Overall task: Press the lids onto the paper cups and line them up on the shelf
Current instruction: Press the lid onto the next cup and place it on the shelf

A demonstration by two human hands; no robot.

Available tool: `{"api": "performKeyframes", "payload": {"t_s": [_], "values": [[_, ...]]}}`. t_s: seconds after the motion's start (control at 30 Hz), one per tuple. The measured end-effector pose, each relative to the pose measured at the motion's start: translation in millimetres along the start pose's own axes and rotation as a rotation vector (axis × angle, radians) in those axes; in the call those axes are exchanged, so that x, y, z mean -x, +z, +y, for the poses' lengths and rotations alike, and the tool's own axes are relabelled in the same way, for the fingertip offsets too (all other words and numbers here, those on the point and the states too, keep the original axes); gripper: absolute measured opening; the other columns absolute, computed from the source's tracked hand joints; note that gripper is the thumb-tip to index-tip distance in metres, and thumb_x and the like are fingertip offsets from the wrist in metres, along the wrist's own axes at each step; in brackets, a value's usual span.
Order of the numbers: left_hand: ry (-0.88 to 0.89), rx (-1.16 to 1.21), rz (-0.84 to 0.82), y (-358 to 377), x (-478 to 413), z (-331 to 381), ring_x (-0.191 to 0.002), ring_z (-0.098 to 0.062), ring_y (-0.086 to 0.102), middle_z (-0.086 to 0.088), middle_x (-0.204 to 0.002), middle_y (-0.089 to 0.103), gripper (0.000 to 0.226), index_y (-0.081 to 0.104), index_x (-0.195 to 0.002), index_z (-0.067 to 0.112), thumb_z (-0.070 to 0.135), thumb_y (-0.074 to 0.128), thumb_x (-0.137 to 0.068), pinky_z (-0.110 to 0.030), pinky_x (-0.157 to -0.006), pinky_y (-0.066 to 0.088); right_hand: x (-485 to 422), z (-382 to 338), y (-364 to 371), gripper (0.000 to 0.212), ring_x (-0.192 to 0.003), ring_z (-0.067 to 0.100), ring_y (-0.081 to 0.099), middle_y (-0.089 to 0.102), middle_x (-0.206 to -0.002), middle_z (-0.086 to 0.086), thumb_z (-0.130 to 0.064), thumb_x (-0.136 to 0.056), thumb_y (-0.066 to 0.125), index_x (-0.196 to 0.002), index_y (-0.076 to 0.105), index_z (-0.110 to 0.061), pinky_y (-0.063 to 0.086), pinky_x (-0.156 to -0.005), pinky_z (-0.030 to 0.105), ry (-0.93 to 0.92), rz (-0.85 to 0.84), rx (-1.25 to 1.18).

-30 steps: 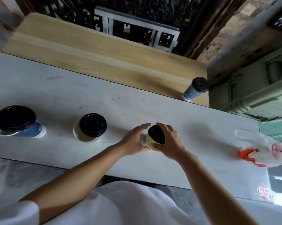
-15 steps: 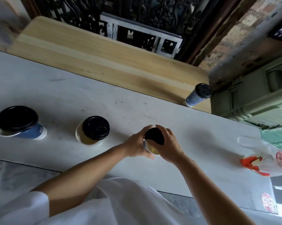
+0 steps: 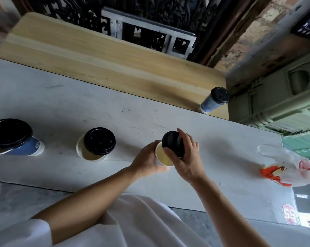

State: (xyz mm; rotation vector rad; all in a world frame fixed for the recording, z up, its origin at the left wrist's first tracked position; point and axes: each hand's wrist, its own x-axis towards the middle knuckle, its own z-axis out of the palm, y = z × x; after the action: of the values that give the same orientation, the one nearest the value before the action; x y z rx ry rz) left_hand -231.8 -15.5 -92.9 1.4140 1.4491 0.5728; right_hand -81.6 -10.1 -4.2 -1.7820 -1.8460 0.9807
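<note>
Grey counter (image 3: pixel 65 97); lid (image 3: pixel 172 143) half-hides cup (image 3: pixel 164 156).

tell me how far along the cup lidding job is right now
Done, apparently: one lidded blue cup stands on the wooden shelf. In hand: the left hand steadies a cream cup while the right hand sets a black lid on it, not yet seated. Left: the big blue cup and second cream cup, lids on, wait on the white counter.
</note>
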Motion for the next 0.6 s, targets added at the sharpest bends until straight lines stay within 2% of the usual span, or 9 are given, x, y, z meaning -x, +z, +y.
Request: {"api": "performKeyframes", "payload": {"t_s": [0.07, 0.17, 0.27, 0.43, 0.6], "values": [[0.053, -0.084, 0.004, 6, -2, 2, -0.108, -0.009, 0.060, 0.015, -0.118, 0.064, 0.076, 0.054, -0.126, 0.032, 0.039, 0.087, -0.058, -0.027, -0.089, 0.051, 5, 4, 2, 0.079, -0.127, 0.019, 0.036, 0.044, -0.147, -0.001, -0.049, -0.082, 0.062, -0.151, 0.039, -0.017, 0.033, -0.104, 0.030, -0.047, -0.007, 0.071], [0.136, -0.149, 0.061, 14, -1, 5, -0.111, -0.013, 0.057, 0.008, -0.120, 0.063, 0.075, 0.055, -0.129, 0.024, 0.035, 0.085, -0.061, -0.023, -0.093, 0.045, 11, 13, 6, 0.077, -0.129, 0.028, 0.039, 0.043, -0.149, 0.008, -0.034, -0.080, 0.063, -0.150, 0.041, -0.010, 0.037, -0.109, 0.040, -0.035, -0.027, 0.160], [0.185, -0.164, 0.089, 17, 3, 7, -0.114, -0.016, 0.056, 0.004, -0.123, 0.063, 0.076, 0.056, -0.132, 0.019, 0.030, 0.085, -0.063, -0.027, -0.098, 0.044, 17, 18, 6, 0.075, -0.131, 0.036, 0.042, 0.043, -0.148, 0.014, -0.027, -0.080, 0.065, -0.149, 0.042, -0.005, 0.036, -0.108, 0.037, -0.030, -0.044, 0.185], [0.178, -0.147, 0.125, 18, 10, 5, -0.114, -0.017, 0.056, 0.003, -0.125, 0.063, 0.076, 0.054, -0.135, 0.017, 0.025, 0.085, -0.065, -0.029, -0.098, 0.045, 17, 20, 7, 0.073, -0.132, 0.032, 0.045, 0.044, -0.146, 0.014, -0.026, -0.083, 0.067, -0.148, 0.042, -0.005, 0.043, -0.109, 0.043, -0.100, -0.073, 0.182], [0.155, -0.130, 0.156, 19, 15, 9, -0.113, -0.016, 0.058, 0.004, -0.123, 0.064, 0.069, 0.053, -0.134, 0.019, 0.023, 0.079, -0.070, -0.032, -0.099, 0.047, 18, 19, 12, 0.071, -0.138, 0.031, 0.039, 0.038, -0.152, 0.010, -0.028, -0.086, 0.066, -0.151, 0.040, -0.011, 0.040, -0.112, 0.041, -0.110, -0.142, 0.217]]}}
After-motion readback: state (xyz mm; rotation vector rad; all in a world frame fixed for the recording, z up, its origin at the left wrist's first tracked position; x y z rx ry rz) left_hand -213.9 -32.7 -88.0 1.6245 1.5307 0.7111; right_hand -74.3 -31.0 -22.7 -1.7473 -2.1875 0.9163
